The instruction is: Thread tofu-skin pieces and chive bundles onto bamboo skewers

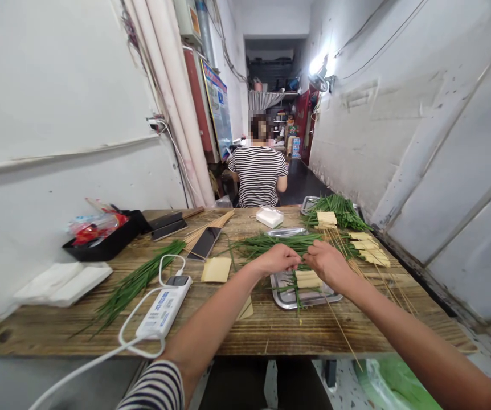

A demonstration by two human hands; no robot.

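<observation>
My left hand (277, 259) and my right hand (326, 263) nearly meet above a metal tray (288, 306), fingers pinched; what lies between the fingertips is too small to make out. Under them the tray holds pale yellow rolls (308, 279), which look like tofu skin, with green chives (294, 282) sticking out. A thin skewer (343, 329) runs from these rolls toward the table's front edge. Just behind my hands lies a heap of long chives (266, 244). To the left of the tray is a stack of square yellow sheets (216, 270).
Skewered rolls (369, 250) and a tray of chives (342, 210) lie at right. At left are a power strip (164, 307) with a white cable, a phone (205, 243), more chives (143, 279), bamboo skewers (211, 225), and a black box (109, 239). A person (259, 171) sits beyond the table.
</observation>
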